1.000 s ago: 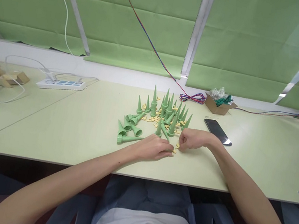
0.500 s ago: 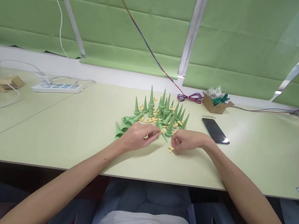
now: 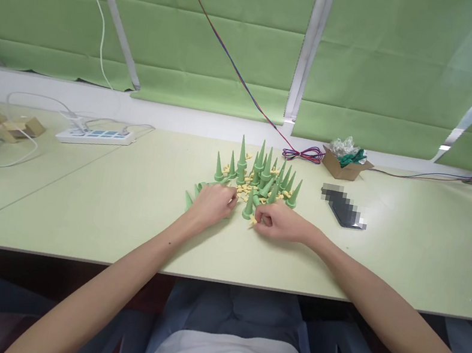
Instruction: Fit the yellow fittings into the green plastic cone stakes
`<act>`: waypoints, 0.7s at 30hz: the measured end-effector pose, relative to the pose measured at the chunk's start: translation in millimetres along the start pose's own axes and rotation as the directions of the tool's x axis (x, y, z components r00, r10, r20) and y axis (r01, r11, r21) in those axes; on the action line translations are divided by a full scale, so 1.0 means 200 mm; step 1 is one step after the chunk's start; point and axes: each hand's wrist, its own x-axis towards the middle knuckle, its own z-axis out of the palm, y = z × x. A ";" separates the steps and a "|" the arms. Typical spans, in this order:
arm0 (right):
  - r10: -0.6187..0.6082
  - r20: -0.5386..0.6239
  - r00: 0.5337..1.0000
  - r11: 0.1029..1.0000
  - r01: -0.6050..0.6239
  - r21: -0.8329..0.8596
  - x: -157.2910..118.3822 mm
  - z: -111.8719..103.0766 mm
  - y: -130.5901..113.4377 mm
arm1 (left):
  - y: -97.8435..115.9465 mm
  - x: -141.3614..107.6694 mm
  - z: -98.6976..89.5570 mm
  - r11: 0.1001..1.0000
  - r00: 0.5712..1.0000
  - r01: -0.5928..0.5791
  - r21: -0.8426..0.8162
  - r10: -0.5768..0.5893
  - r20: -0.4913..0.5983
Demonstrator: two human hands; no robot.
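Small green plastic cones [image 3: 242,162] with flared bases stand in a cluster, with yellow pieces [image 3: 246,189] scattered among them. My right hand [image 3: 280,220] is closed in a pinch on a small branched yellow piece [image 3: 252,221] just above the table. One upright green cone [image 3: 249,205] stands between my hands, close to that piece. At the cluster's left front is my left hand [image 3: 213,203], its fingers curled near the yellow pieces; whatever they may hold is hidden. Behind and under it, several cones lying on their sides [image 3: 188,200] are partly covered.
A phone [image 3: 344,208] lies on the table [image 3: 129,212] right of the cones. Behind it stands a small cardboard box [image 3: 344,168] of plastic wrap beside coiled wires [image 3: 304,154]. To the left are a power strip [image 3: 97,137] and cardboard pieces [image 3: 23,128].
My left hand has drawn back left from the tilted cone at its fingertips. A cone now stands upright between my hands. My right hand has shifted left with the yellow piece.
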 end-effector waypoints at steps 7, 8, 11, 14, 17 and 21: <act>-0.025 -0.218 0.976 1.000 0.025 -0.004 0.02 0.06 0.01 | 0.02 -0.02 -0.01 0.976 0.993 -0.092 -0.198 0.075 -0.091; -0.023 -0.241 0.970 1.000 0.023 -0.003 0.02 0.07 0.01 | 0.03 -0.02 -0.02 0.961 0.987 -0.110 -0.255 0.074 -0.146; -0.010 -0.317 0.948 1.000 0.009 -0.005 0.02 0.09 0.02 | 0.05 -0.04 -0.04 0.904 0.946 -0.187 -0.383 0.060 -0.319; -0.007 -0.394 0.919 1.000 0.008 0.001 0.01 0.11 0.02 | 0.08 -0.05 -0.05 0.862 0.909 -0.299 -0.410 0.127 -0.396; -0.017 -0.444 0.896 1.000 0.023 0.010 0.01 0.12 0.03 | 0.08 -0.06 -0.03 0.840 0.896 -0.382 -0.385 0.235 -0.377; 0.001 -0.436 0.900 0.999 0.014 0.030 0.02 0.12 0.03 | 0.08 -0.07 0.00 0.833 0.890 -0.413 -0.369 0.284 -0.356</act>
